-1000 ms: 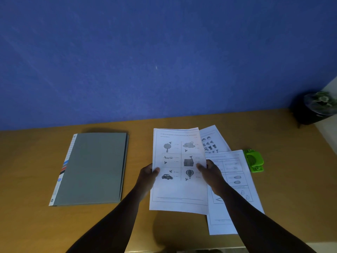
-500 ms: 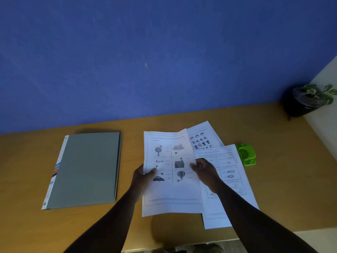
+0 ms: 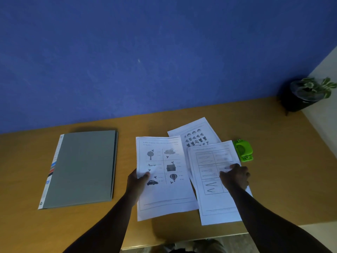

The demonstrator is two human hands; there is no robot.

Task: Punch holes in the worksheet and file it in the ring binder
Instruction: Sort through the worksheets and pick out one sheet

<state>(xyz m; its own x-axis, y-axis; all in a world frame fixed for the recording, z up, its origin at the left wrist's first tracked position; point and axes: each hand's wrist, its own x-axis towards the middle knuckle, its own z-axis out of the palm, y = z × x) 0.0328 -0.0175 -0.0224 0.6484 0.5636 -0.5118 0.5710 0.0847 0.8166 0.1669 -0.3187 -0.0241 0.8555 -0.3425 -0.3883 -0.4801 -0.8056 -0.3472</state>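
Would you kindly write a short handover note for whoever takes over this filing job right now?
Left hand pinches the picture-grid worksheet at its left edge, its grip firm. Right hand rests on the table-printed white sheet lying on the wooden desk. The closed grey ring binder lies to the left; the small green hole punch sits right of the papers. Nothing is punched or filed yet: both steps remain.

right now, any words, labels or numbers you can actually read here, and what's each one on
None can be read.
Worksheet with tree, car and balloon pictures: heading and captions too blurred.
Table worksheet: print too blurred.
Shapes worksheet: only small figures, no legible text.
Ring binder: spine label with coloured marks and a round symbol, lettering too small.
Green hole punch: no legible marking.
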